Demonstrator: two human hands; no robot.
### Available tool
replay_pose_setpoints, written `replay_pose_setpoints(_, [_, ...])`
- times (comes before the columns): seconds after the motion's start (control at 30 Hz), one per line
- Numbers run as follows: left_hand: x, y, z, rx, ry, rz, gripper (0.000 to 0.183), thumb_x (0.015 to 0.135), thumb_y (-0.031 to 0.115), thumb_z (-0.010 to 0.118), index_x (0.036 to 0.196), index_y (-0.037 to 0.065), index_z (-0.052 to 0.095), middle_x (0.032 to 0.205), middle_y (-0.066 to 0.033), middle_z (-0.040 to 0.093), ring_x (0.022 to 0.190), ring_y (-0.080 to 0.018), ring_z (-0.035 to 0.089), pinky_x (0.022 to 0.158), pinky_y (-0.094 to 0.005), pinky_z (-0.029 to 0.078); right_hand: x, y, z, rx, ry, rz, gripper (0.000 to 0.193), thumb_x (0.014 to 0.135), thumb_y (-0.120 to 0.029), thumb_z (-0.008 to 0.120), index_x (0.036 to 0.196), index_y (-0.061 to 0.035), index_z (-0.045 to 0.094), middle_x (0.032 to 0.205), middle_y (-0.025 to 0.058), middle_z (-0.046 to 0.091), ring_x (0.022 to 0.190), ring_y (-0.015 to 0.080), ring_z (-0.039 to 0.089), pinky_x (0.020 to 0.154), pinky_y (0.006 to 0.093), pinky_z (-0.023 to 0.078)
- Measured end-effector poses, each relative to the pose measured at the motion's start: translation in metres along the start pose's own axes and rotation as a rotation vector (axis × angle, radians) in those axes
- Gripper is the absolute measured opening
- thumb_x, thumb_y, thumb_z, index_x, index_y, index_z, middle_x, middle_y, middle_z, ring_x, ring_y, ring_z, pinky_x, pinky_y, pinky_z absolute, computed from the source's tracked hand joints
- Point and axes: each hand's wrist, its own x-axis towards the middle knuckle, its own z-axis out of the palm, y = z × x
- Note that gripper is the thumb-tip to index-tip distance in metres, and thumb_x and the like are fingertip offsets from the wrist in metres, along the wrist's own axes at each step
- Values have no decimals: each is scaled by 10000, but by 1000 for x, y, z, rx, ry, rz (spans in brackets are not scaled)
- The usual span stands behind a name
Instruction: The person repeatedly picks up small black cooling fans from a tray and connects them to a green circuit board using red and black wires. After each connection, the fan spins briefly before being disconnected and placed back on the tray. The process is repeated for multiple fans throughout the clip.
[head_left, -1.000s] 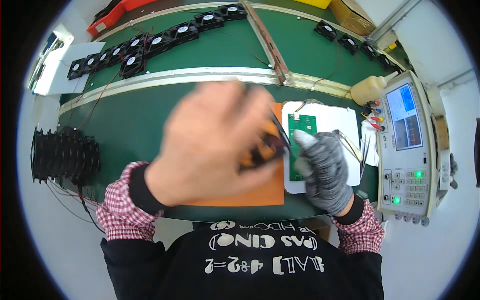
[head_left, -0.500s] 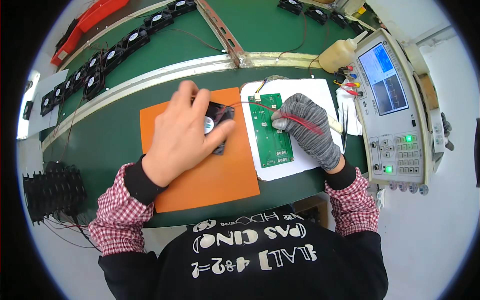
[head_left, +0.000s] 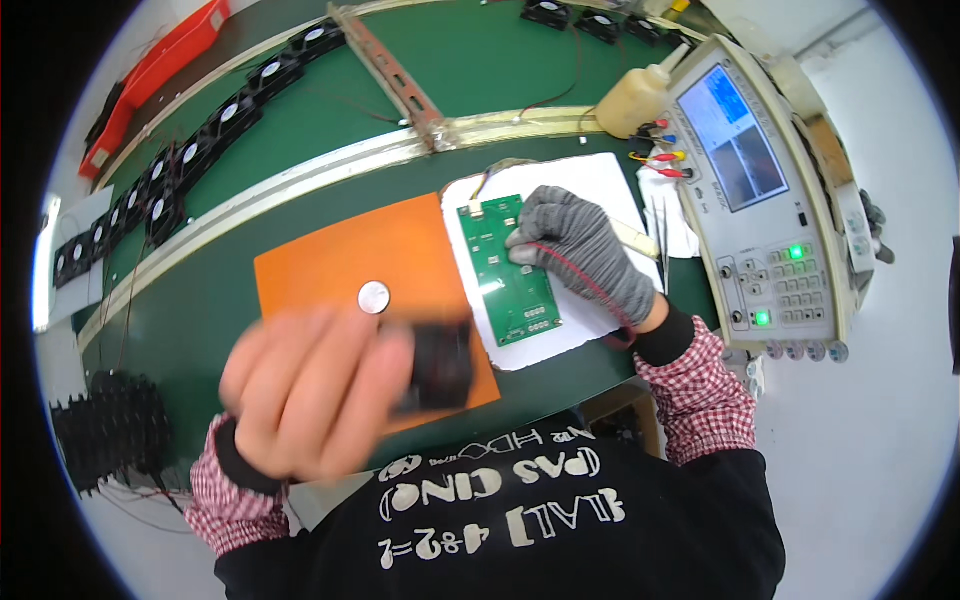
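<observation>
Parts point(head_left: 110, 430), dark and ribbed, are piled up on the green counter point(head_left: 200, 320), far to the left of the orange sheet point(head_left: 410, 235). A red bin point(head_left: 155, 85) is past the far left corner of the orange sheet. Next comes a long, slanted row of black fans point(head_left: 232, 112), also past that corner. The bare left hand point(head_left: 315, 390) is over the near left part of the orange sheet. Its grip looks closed on a dark, boxy fan point(head_left: 440, 365) (both are blurry), and that fan is over the near right part of the orange sheet. A small, round, pale disc point(head_left: 374, 297) shows near the middle of the orange sheet, just past the left hand's fingers.

Right beside the orange sheet, on its right, is a white board point(head_left: 592, 178) with a green circuit board point(head_left: 513, 280) on it. The right hand point(head_left: 580, 255) wears a gray glove and is over the green circuit board, to the right of the orange sheet. Its grip is pinched on a red wire point(head_left: 575, 268), which runs back toward the wrist. Farther right of the orange sheet are a yellowish bottle point(head_left: 632, 103) and a big machine point(head_left: 790, 240) with a lit screen.
</observation>
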Motion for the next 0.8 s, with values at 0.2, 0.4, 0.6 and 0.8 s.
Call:
replay_pose_setpoints(0.2, [-1, -11, -24, -1103, -47, -436, 581, 861, 464, 643, 1180, 0, 505, 952, -150, 610, 855, -273, 597, 762, -368, 506, -4, -1, 5, -102, 65, -20, 187, 680, -54, 791, 731, -31, 613, 775, 92, 571, 789, 272, 570, 735, 376, 478])
replay_pose_setpoints(0.4, [-16, -32, -6, -2414, -623, -867, 628, 880, 507, 602, 1153, -55, 545, 1028, -196, 629, 891, -313, 628, 781, -408, 493, -2, -3, 7, -78, 42, -16, 183, 689, -66, 787, 738, -35, 613, 769, 96, 573, 788, 274, 572, 736, 380, 474])
replay_pose_setpoints(0.6, [20, -15, -14, -631, 80, -327, 400, 858, 266, 683, 1130, 19, 526, 942, -141, 640, 814, -252, 606, 770, -393, 491, -7, 1, 5, -252, 70, -123, 185, 701, -124, 773, 749, -64, 605, 843, 89, 580, 845, 295, 573, 762, 408, 470])
replay_pose_setpoints(0.8, [70, -47, 60, -371, 323, 61, 372, 921, 332, 585, 1111, 16, 634, 1090, -171, 677, 918, -269, 661, 786, -347, 511, -11, -10, 8, -465, 122, -110, 168, 747, -176, 727, 867, -118, 624, 903, 84, 598, 867, 284, 573, 732, 420, 446])
